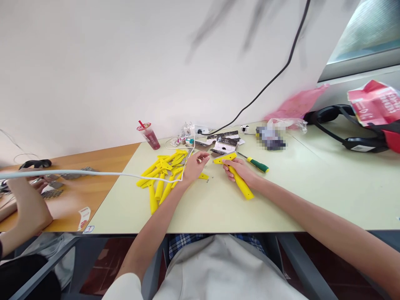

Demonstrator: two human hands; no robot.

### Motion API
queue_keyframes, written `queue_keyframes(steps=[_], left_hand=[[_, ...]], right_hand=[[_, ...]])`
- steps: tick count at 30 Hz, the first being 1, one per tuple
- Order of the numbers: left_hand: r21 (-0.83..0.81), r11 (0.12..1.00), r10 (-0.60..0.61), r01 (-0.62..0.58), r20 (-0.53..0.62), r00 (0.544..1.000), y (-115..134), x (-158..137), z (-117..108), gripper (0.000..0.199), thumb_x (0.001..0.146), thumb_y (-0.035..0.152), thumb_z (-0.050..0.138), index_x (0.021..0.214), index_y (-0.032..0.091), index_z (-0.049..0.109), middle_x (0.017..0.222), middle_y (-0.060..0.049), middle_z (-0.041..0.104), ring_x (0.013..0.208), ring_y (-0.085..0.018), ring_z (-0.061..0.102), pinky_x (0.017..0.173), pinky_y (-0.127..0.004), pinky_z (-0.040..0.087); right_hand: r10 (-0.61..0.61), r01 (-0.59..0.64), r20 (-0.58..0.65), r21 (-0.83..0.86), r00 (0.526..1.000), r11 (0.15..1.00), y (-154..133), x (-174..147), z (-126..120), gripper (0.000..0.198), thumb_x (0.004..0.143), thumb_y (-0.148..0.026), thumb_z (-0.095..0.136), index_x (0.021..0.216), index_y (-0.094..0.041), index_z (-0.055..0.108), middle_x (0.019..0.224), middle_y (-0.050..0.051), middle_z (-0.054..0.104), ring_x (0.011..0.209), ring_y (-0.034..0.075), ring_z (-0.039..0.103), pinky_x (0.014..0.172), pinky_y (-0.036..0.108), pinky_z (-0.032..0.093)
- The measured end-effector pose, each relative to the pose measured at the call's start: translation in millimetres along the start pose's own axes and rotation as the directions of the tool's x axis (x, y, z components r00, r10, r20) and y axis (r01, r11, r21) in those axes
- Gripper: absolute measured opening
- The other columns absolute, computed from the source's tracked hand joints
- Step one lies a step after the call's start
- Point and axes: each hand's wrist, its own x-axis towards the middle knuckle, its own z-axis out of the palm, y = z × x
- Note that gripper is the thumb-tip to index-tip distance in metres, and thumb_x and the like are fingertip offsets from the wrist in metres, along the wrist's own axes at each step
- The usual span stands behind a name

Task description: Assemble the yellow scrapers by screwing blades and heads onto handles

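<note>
A yellow scraper (240, 183) with a wide head is gripped in my right hand (243, 168), its handle slanting down toward the table's front edge. Just left of the scraper's head is my left hand (194, 167), with curled fingertips drawn together; anything between them is too small to make out. Several yellow scraper parts (161, 175) lie in a heap beside my left wrist. One more yellow piece (203, 176) and some tiny screws (208, 181) rest between my hands. To the right of the scraper lies a green and yellow screwdriver (258, 164).
Dark printed packets (225, 144) and a power strip (200, 130) sit by the wall. A red drink cup (151, 138) stands behind the heap. A white cable (125, 173) crosses above the left side. Another person's hand (34, 179) is at the brown table (103, 166).
</note>
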Motion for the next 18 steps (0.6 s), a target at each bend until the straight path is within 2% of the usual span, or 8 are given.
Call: queue_keyframes(steps=[2, 4, 7, 11, 15, 18], left_hand=[[-0.123, 0.992, 0.016, -0.026, -0.075, 0.997, 1.0, -7.5, 1.1, 0.032, 0.101, 0.05, 0.075, 0.113, 0.021, 0.079, 0.111, -0.009, 0.082, 0.09, -0.019, 0.072, 0.08, -0.031, 0.058], [-0.161, 0.985, 0.048, -0.063, -0.097, 0.994, 1.6, -13.3, 3.1, 0.035, 0.098, 0.054, 0.077, 0.11, 0.021, 0.08, 0.107, -0.008, 0.082, 0.09, -0.018, 0.072, 0.082, -0.031, 0.058], [-0.126, 0.987, 0.081, -0.096, -0.117, 0.99, 3.5, -17.8, 5.0, 0.033, 0.1, 0.054, 0.076, 0.108, 0.022, 0.08, 0.104, -0.008, 0.082, 0.088, -0.018, 0.071, 0.082, -0.032, 0.057], [-0.052, 0.995, 0.079, -0.091, -0.187, 0.979, 9.2, -19.2, 2.7, 0.029, 0.107, 0.047, 0.066, 0.115, 0.022, 0.078, 0.112, -0.009, 0.08, 0.093, -0.019, 0.07, 0.087, -0.033, 0.058], [0.078, 0.996, 0.049, -0.039, -0.139, 0.989, 13.8, -19.5, -1.6, 0.028, 0.113, 0.04, 0.055, 0.119, 0.022, 0.076, 0.121, -0.01, 0.078, 0.106, -0.021, 0.07, 0.097, -0.033, 0.056], [0.112, 0.994, 0.01, 0.0, -0.085, 0.996, 12.4, -18.7, -1.7, 0.026, 0.112, 0.04, 0.056, 0.106, 0.021, 0.072, 0.111, -0.009, 0.077, 0.101, -0.02, 0.07, 0.095, -0.032, 0.056]], right_hand=[[0.021, -0.019, 0.043, -0.033, 0.999, 0.999, 0.9, -0.9, 0.2, 0.048, 0.089, -0.056, 0.087, 0.071, -0.022, 0.059, 0.054, -0.002, 0.052, 0.045, 0.011, 0.044, 0.041, 0.027, 0.039], [0.026, -0.022, 0.071, -0.05, 0.997, 0.998, 1.5, -2.2, 1.3, 0.048, 0.089, -0.058, 0.087, 0.072, -0.022, 0.059, 0.054, -0.003, 0.052, 0.044, 0.011, 0.044, 0.041, 0.027, 0.038], [0.031, -0.022, 0.105, -0.089, 0.994, 0.996, 1.7, -3.5, 2.1, 0.05, 0.09, -0.06, 0.086, 0.072, -0.022, 0.058, 0.053, -0.003, 0.052, 0.044, 0.011, 0.045, 0.042, 0.027, 0.038], [0.021, -0.012, 0.109, -0.089, 0.994, 0.996, 1.2, -2.9, -0.7, 0.049, 0.09, -0.059, 0.086, 0.073, -0.022, 0.059, 0.054, -0.003, 0.052, 0.045, 0.011, 0.043, 0.043, 0.026, 0.039], [0.024, -0.018, 0.08, -0.075, 0.996, 0.997, -0.7, -3.3, -1.0, 0.049, 0.089, -0.058, 0.087, 0.072, -0.022, 0.059, 0.055, -0.003, 0.052, 0.047, 0.011, 0.042, 0.042, 0.025, 0.04], [0.023, -0.021, 0.049, -0.05, 0.999, 0.999, -2.4, -5.1, 1.5, 0.049, 0.087, -0.057, 0.091, 0.072, -0.023, 0.059, 0.058, -0.002, 0.053, 0.048, 0.011, 0.042, 0.042, 0.025, 0.04]])
